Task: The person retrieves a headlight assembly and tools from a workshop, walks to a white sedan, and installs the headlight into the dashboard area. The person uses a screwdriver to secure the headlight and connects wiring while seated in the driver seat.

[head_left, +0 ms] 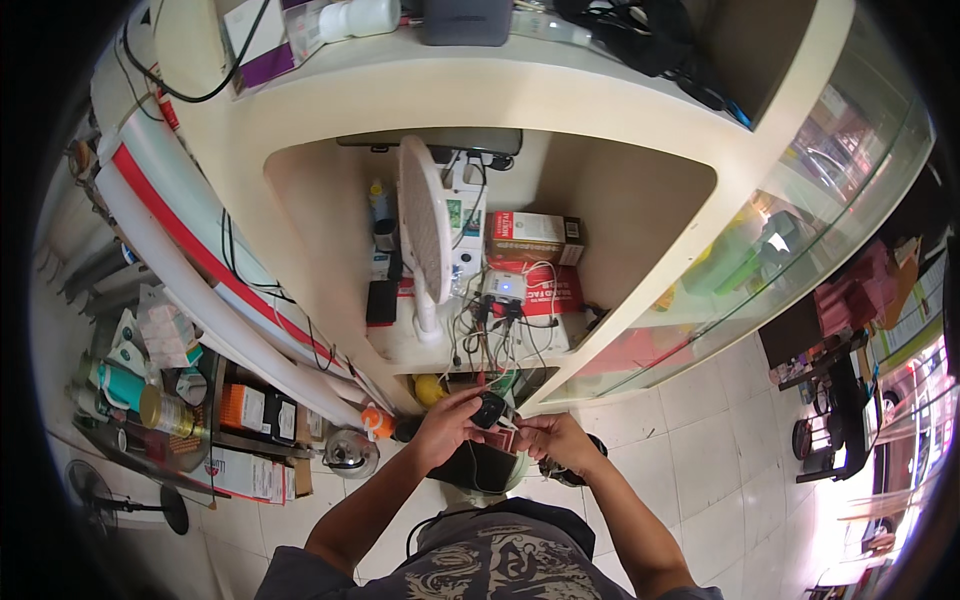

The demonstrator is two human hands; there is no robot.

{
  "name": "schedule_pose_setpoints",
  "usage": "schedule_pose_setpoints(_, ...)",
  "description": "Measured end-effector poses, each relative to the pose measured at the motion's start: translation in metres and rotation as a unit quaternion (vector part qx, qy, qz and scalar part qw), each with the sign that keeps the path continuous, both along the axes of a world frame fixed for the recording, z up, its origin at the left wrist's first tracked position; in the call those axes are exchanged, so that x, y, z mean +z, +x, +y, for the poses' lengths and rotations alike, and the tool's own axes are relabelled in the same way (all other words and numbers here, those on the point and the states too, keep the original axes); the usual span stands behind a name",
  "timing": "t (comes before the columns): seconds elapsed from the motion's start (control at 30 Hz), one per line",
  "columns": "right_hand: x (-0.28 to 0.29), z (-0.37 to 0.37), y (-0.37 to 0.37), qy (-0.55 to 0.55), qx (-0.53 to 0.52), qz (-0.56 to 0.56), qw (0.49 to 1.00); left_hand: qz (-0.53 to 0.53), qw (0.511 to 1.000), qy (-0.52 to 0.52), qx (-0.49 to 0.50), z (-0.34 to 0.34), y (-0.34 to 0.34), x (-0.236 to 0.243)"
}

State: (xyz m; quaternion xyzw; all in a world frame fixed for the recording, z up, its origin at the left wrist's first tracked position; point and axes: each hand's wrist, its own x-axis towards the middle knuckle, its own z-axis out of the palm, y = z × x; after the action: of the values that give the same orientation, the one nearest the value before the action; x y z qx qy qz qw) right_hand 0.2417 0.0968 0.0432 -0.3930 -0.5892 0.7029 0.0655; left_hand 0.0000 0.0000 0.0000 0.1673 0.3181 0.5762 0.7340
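Observation:
Below the cabinet's niche, my left hand (450,430) is closed on a small black device (488,410). Just to its right, my right hand (555,440) pinches a white cable plug (508,420) at the device's edge; whether it is inserted I cannot tell. Above them on the niche shelf sits a hub with a blue light (504,288), with many black and white cables hanging from it. A white fan-like stand (425,230) is upright left of the hub. Red and brown boxes (530,238) lie behind it.
A glass display case (740,250) runs along the right, a cluttered side shelf (160,400) along the left. A steel kettle (350,455) stands low at left, a floor fan (90,495) beyond. The upper shelf (420,70) holds bottles, cases and dark cords. Tiled floor (690,460) shows at right.

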Motion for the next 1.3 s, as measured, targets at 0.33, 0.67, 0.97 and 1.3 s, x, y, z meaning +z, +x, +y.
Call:
schedule_pose_setpoints(0.33,-0.016,-0.004,-0.040,0.031,0.019,0.038,0.999,0.191,0.977,0.079,0.053,-0.012,-0.012,0.025)
schedule_pose_setpoints(0.67,-0.035,-0.014,-0.052,0.082,0.011,0.098,0.992,0.183,0.980,0.059,0.057,-0.015,-0.022,0.019)
schedule_pose_setpoints(0.97,-0.089,-0.017,-0.058,0.194,0.050,0.013,0.980,0.068,0.893,-0.093,0.435,0.038,-0.068,-0.028)
schedule_pose_setpoints(1.3,-0.091,-0.011,-0.155,0.269,0.063,0.015,0.961,0.256,0.820,-0.163,0.486,0.127,-0.125,-0.064)
